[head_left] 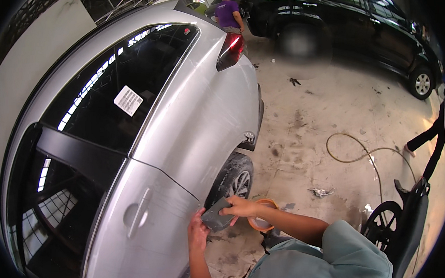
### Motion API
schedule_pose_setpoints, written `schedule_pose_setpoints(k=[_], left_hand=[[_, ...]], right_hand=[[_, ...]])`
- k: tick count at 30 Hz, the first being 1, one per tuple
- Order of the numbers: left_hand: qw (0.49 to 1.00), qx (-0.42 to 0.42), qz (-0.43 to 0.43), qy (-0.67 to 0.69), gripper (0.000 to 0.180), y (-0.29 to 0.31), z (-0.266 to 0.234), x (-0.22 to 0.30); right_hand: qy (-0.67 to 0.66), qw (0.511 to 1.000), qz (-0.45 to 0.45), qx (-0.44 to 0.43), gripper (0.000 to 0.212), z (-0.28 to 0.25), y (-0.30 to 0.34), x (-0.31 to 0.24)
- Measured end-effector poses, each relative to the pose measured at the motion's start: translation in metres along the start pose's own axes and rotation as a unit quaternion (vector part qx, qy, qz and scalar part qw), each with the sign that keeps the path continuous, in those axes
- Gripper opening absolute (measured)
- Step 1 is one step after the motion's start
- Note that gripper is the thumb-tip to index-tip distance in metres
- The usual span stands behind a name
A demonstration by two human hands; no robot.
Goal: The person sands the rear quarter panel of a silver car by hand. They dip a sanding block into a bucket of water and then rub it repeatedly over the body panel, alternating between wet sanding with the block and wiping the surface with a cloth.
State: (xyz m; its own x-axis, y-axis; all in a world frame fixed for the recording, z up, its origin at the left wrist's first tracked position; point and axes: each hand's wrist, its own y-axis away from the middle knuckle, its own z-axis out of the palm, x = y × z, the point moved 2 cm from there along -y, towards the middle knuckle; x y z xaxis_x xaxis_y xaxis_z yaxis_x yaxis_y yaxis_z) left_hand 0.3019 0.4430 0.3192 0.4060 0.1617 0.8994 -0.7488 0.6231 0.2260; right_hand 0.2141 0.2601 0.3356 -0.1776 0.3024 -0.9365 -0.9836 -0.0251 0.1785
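Between my two hands is a dark grey sheet of sandpaper (215,217), held beside the silver car (175,124), near its rear wheel (237,178). My left hand (198,232) grips the sheet's left edge, with its fingers close to the car's side panel. On the sheet's upper right part my right hand (238,208) is closed, the thumb lying over its face. Behind my right wrist stands an orange bucket (267,203) with liquid in it, partly covered by my forearm.
A hose (352,135) loops over the stained concrete floor (294,150). At the right stand a motorcycle (411,224) and a person's dark-clad legs (428,136). A black car (337,20) is parked across, with a person in purple (228,14) near the silver car's rear.
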Motion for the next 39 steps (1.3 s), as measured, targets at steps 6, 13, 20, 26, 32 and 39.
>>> schedule_pose_setpoints(k=[6, 13, 20, 26, 32, 39], left_hand=[[0.997, 0.051, 0.022, -0.047, 0.028, 0.042, -0.012, -0.087], [0.904, 0.384, -0.003, -0.189, 0.039, 0.131, -0.218, -0.235], [0.799, 0.552, -0.198, -0.137, 0.043, 0.280, -0.276, -0.335], [0.721, 0.612, -0.274, -0.172, 0.041, 0.274, -0.246, -0.388], [0.812, 0.531, -0.182, -0.158, 0.031, 0.171, -0.169, -0.441], [0.841, 0.438, -0.228, -0.222, 0.036, 0.005, -0.044, -0.459]], right_hand=[[0.072, 0.992, 0.064, 0.078, 0.037, -0.014, 0.061, 0.073], [0.144, 0.955, 0.178, 0.190, 0.037, -0.102, 0.132, 0.148], [0.025, 0.913, 0.266, 0.308, 0.033, -0.213, 0.205, 0.219], [0.048, 0.883, 0.353, 0.306, 0.030, -0.294, 0.211, 0.246], [0.063, 0.884, 0.396, 0.240, 0.026, -0.407, 0.153, 0.317], [0.368, 0.817, 0.438, 0.077, 0.030, -0.485, 0.054, 0.378]])
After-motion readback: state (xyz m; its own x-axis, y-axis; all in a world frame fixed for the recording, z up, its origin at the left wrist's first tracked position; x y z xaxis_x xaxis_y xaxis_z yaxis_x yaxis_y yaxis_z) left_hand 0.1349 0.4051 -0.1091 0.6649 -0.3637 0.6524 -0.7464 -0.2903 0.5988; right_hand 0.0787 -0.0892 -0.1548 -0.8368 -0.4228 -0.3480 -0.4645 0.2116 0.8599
